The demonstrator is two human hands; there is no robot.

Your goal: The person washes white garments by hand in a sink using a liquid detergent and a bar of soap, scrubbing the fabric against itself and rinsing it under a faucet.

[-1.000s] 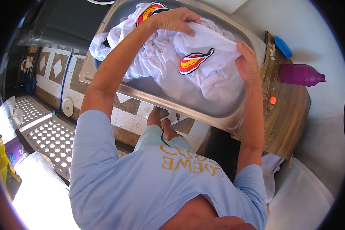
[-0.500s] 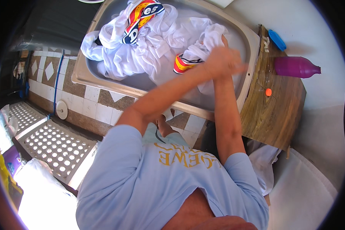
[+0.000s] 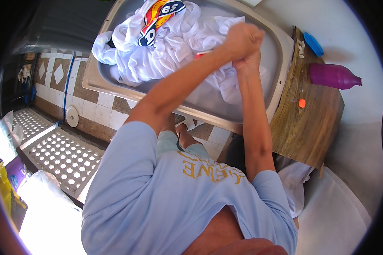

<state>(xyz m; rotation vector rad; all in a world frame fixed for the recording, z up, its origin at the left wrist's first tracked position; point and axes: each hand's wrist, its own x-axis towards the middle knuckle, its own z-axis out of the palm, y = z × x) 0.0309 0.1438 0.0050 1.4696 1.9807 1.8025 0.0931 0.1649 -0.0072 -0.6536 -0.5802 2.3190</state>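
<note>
In the metal basin (image 3: 95,87) lies a wet heap of white garments (image 3: 170,55), one with a broad red, yellow and navy printed band (image 3: 159,17). Over the basin's right part, my left hand (image 3: 241,40) is closed in a fist, with bunched white cloth beside it. Just below and touching it, my right hand (image 3: 249,63) is closed too, with white cloth hanging beneath its fingers. Both hands grip the white garment, though the cloth inside the fingers is mostly hidden. My left forearm covers part of the pile.
A wooden table (image 3: 304,131) adjoins the basin on the right, holding a purple bottle (image 3: 334,76), a blue oval object (image 3: 313,44) and an orange cap (image 3: 302,103). Perforated grey panels (image 3: 66,159) stand at the left, near a blue hose (image 3: 68,89) over the tiled floor.
My left hand has shifted up and slightly left, sharpening from a blur. My right hand is now seen below it. The printed band near the hands is mostly covered, and cloth hangs lower.
</note>
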